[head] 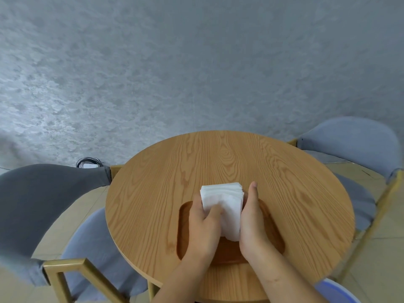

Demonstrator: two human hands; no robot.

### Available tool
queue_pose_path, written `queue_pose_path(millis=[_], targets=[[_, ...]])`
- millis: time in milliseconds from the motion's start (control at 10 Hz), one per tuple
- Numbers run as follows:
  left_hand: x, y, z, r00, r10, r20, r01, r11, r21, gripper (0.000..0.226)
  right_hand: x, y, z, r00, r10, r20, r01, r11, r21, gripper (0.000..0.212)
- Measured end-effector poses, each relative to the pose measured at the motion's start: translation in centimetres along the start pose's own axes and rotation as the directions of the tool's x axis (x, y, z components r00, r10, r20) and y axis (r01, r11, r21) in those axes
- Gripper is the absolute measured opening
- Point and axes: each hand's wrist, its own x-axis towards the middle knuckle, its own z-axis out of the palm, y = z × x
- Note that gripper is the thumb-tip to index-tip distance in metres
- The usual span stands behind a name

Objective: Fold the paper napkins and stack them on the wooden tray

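A thick stack of folded white paper napkins (225, 204) is held between both my hands over the wooden tray (184, 232), which lies on the near part of the round wooden table (218, 158). My left hand (204, 224) grips the stack's left side, thumb across its top. My right hand (251, 219) presses flat against the stack's right side, fingers pointing away from me. Whether the stack's bottom touches the tray is hidden by my hands.
Three chairs ring the table: a dark grey one (43, 202) at the left, a light blue one (96, 254) at the near left, another light blue one (354, 154) at the right. A coiled cable (88, 164) lies by the wall.
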Motion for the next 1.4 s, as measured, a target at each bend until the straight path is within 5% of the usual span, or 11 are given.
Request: queue_pose_path(millis=[100,300,600,900,1100,1200,1400], targets=[[0.3,0.1,-0.6,1.000,0.018,-0.010,-0.017,0.998,0.061,0.031,0.0,-0.5,-0.6,0.994,-0.042,0.099,0.052,0.993,-0.105,0.073],[1.7,1.5,-3.2,0.996,-0.087,0.023,0.084,0.989,0.121,0.018,0.1,-2.8,-3.2,0.908,-0.162,0.387,0.350,0.801,-0.486,0.024],[2.7,1.6,-3.9,0.954,-0.299,-0.020,0.283,0.875,0.394,0.031,0.4,-2.4,-4.2,0.961,-0.049,0.272,0.221,0.725,-0.652,0.017],[3.2,0.3,-3.7,0.977,-0.213,-0.021,0.173,0.731,0.660,0.045,1.1,-0.7,-4.0,0.924,-0.238,0.300,0.375,0.406,-0.833,0.030],[3.6,0.6,-4.1,0.972,-0.232,-0.050,0.200,0.688,0.697,0.028,1.4,-0.9,-4.1,0.919,-0.279,0.280,0.371,0.364,-0.855,0.024],[3.5,1.1,-4.7,0.978,-0.206,-0.038,0.179,0.723,0.667,0.059,1.4,-1.8,-4.3,0.915,-0.306,0.262,0.368,0.370,-0.853,0.022],[1.9,1.9,-5.8,1.000,-0.025,0.013,0.011,0.777,0.629,0.024,0.7,-3.1,-5.5,0.892,-0.367,0.264,0.398,0.358,-0.845,0.031]])
